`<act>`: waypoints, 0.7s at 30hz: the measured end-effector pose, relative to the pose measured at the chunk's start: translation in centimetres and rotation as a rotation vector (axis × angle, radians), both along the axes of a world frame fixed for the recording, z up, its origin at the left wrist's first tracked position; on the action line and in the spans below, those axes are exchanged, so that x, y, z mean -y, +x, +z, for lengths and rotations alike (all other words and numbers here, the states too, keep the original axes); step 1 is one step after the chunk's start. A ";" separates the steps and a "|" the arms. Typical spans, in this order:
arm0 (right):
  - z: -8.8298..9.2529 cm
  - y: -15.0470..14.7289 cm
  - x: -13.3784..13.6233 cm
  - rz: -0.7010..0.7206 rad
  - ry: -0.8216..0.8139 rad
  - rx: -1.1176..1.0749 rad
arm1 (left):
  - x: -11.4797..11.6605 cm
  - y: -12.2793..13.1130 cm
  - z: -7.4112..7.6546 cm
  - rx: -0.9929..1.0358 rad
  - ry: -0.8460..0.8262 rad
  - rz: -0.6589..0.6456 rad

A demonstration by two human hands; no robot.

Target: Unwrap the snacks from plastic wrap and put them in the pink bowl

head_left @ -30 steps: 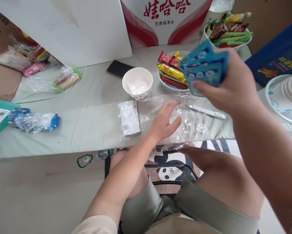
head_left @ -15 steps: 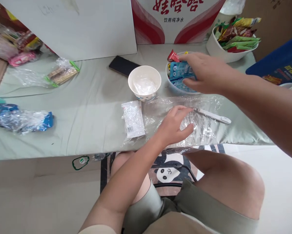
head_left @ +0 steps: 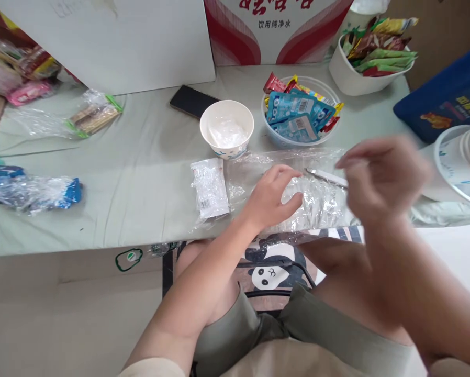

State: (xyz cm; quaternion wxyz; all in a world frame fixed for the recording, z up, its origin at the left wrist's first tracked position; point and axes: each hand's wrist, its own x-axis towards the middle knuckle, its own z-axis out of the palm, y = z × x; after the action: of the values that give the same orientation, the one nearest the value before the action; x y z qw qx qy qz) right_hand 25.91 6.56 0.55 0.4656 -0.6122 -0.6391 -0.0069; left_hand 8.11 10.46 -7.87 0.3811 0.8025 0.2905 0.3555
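Note:
My left hand (head_left: 275, 196) rests over clear plastic film (head_left: 317, 209) on the table, its fingers apart and slightly curled, with nothing in them. My right hand (head_left: 386, 178) is smeared by motion, so whether it holds anything cannot be made out. It hovers at the handle end of a slim white utility knife (head_left: 328, 177) lying on the film, and covers that end. A white paper bowl (head_left: 227, 123) with clear plastic inside stands beyond my left hand. Left of that hand lies a white sealed packet (head_left: 210, 191). Behind the knife, a round clear bowl (head_left: 286, 142) holds blue, red and yellow snack packets (head_left: 293, 107).
A black phone (head_left: 191, 102) lies behind the paper bowl. White boxes (head_left: 141, 44) line the back. At right are a white tub (head_left: 345, 68) of wrapped snacks, a blue container (head_left: 443, 99) and stacked paper bowls (head_left: 462, 157). Wrapped goods (head_left: 34, 191) lie at left.
My right hand has left the bowl of snack packets and come down toward me, over the knife's handle end. My left hand has stayed nearly in place. The view has shifted slightly.

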 end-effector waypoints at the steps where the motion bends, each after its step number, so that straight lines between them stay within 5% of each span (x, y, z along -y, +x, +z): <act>1: -1.6 0.2 1.0 -0.024 0.024 0.023 | 0.0 -0.1 0.0 -0.002 0.014 0.013; 5: -7.0 3.2 1.5 -0.284 0.086 0.014 | -0.1 -0.7 0.1 -0.047 0.103 0.061; 8: -8.5 5.7 0.1 -0.256 -0.024 0.003 | -0.3 -1.0 -0.1 -0.113 0.163 0.072; 11: -8.5 6.2 -1.0 -0.169 -0.087 -0.029 | -0.4 -1.0 -0.4 -0.218 0.209 0.062; 17: -6.6 4.6 -0.8 -0.212 -0.008 -0.123 | -0.3 -0.8 -0.4 -0.447 0.242 0.030; 21: -7.2 5.0 -0.3 -0.204 0.005 -0.162 | -0.2 -0.5 -0.2 -0.506 0.241 0.019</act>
State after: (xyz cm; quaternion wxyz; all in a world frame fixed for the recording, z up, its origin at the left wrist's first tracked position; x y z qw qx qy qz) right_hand 30.94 6.87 -6.63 0.5141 -0.6713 -0.5339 -0.0066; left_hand 7.58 10.67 -8.02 0.1949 0.9026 0.3393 0.1795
